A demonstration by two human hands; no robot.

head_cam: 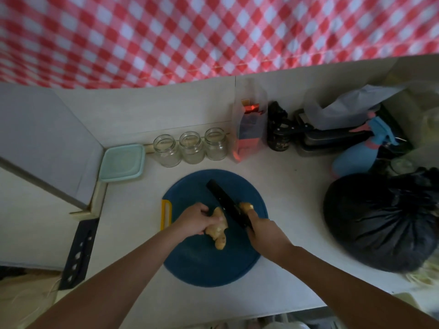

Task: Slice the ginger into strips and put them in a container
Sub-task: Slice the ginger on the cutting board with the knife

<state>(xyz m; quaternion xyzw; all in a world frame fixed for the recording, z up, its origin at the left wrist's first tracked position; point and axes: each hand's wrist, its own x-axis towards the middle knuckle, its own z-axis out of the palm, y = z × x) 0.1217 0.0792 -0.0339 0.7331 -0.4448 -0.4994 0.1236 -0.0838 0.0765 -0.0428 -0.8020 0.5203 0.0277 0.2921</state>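
Note:
A knobbly piece of ginger [219, 230] lies on a round blue cutting board [209, 260] in the middle of the counter. My left hand [195, 218] presses down on the ginger's left side. My right hand [262, 230] grips the handle of a black knife [224, 200], whose blade points up and left and rests against the ginger's right side. A smaller ginger chunk [245, 206] sits just right of the blade. A pale green lidded container [122, 162] stands at the back left.
Three open glass jars [191, 147] line the back. A yellow-handled tool [165, 213] lies at the board's left edge. A black bag [382, 222], a blue spray bottle [358, 153] and clutter crowd the right. A black perforated strip [79, 252] lies at the left.

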